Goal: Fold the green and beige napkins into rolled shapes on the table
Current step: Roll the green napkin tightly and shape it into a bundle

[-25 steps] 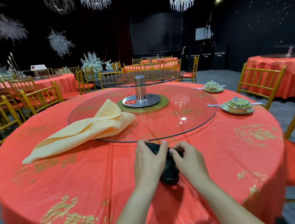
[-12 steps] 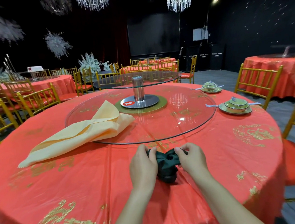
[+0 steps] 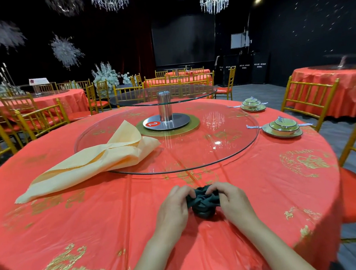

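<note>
At the near edge of the red-clothed bench (image 3: 115, 215), our left hand (image 3: 175, 209) and right hand (image 3: 232, 202) grip the green napkin (image 3: 202, 204). It is a tight dark bundle sitting on the cloth at 12 o'clock, directly between them. The fingers (image 3: 183, 192) of both hands curl inward and pinch its upper folds from 9 and 3 o'clock, neither hand the nearer. We judge this roll close to finished. The next reach turns on the beige napkin (image 3: 89, 162), well apart at 10 o'clock and nearer our left hand. It is loosely folded, its long axis running from 8 o'clock toward 2, its far end lying on the glass turntable (image 3: 196, 152). Covered bowls (image 3: 282, 126) wait at 2 o'clock.
</note>
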`<control>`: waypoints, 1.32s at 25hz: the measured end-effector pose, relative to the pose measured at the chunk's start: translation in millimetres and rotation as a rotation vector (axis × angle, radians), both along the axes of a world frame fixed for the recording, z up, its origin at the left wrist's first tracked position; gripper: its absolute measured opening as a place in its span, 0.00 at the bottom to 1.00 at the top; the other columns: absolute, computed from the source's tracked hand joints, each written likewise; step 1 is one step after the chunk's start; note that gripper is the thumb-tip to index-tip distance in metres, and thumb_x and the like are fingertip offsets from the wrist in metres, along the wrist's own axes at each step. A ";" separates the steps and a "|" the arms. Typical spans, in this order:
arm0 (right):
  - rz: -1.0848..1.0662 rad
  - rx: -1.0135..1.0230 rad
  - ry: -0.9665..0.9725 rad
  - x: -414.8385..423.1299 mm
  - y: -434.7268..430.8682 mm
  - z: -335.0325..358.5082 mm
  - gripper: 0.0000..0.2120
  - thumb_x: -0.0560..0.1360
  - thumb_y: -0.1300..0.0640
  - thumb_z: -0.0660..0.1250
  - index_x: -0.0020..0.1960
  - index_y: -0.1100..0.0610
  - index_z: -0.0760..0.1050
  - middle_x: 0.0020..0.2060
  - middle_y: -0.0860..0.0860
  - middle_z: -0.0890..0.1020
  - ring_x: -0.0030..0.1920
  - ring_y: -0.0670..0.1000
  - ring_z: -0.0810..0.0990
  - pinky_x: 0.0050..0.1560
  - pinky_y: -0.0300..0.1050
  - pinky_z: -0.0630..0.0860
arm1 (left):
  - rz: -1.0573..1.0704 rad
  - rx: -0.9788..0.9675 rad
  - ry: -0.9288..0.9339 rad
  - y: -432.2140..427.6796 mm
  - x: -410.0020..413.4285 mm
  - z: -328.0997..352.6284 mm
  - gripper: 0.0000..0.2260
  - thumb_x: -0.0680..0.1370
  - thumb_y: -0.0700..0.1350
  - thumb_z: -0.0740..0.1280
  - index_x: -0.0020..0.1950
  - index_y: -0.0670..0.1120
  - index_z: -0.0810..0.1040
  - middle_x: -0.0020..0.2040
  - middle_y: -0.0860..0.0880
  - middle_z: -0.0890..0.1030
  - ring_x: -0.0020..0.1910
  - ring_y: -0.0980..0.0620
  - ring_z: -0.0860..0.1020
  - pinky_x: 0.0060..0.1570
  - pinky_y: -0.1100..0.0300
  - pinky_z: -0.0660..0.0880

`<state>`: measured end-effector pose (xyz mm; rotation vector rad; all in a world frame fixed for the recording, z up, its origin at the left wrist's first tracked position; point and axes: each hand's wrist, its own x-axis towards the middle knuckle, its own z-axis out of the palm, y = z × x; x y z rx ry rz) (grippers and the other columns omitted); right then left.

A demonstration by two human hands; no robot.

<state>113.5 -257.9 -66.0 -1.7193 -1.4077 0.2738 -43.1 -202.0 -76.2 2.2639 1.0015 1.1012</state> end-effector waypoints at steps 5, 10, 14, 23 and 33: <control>-0.159 -0.065 0.121 -11.4 10.6 11.9 0.18 0.73 0.49 0.64 0.28 0.58 0.73 0.25 0.51 0.72 0.33 0.53 0.72 0.35 0.48 0.67 | 0.117 -0.217 -0.184 0.0 18.5 15.9 0.12 0.76 0.41 0.58 0.34 0.52 0.70 0.38 0.55 0.75 0.41 0.60 0.73 0.41 0.68 0.66; -0.268 -0.013 0.134 -17.7 21.4 9.8 0.12 0.71 0.46 0.69 0.34 0.52 0.80 0.33 0.48 0.83 0.38 0.52 0.79 0.37 0.43 0.67 | 0.268 -0.264 -0.162 3.8 33.0 12.9 0.08 0.76 0.48 0.67 0.38 0.49 0.73 0.40 0.52 0.78 0.43 0.51 0.76 0.40 0.62 0.64; -0.260 0.022 0.189 -15.1 21.1 -0.3 0.08 0.72 0.52 0.70 0.40 0.56 0.84 0.38 0.51 0.85 0.39 0.52 0.81 0.37 0.43 0.67 | 0.276 -0.284 -0.258 13.1 32.4 7.5 0.05 0.74 0.38 0.68 0.42 0.48 0.79 0.42 0.51 0.81 0.46 0.51 0.78 0.46 0.62 0.70; -0.268 -0.052 0.209 7.6 25.1 -14.7 0.10 0.73 0.52 0.70 0.38 0.57 0.84 0.36 0.54 0.85 0.37 0.51 0.80 0.37 0.44 0.69 | 0.299 -0.161 -0.081 20.5 24.1 -13.5 0.05 0.76 0.39 0.67 0.41 0.44 0.80 0.39 0.54 0.76 0.45 0.50 0.77 0.41 0.66 0.64; -0.265 -0.257 -0.186 0.3 18.3 -1.8 0.11 0.76 0.43 0.61 0.47 0.49 0.74 0.45 0.52 0.82 0.51 0.58 0.79 0.42 0.48 0.70 | 0.221 0.185 0.298 8.3 27.9 -12.1 0.17 0.69 0.40 0.64 0.57 0.51 0.77 0.59 0.47 0.75 0.58 0.45 0.71 0.51 0.51 0.72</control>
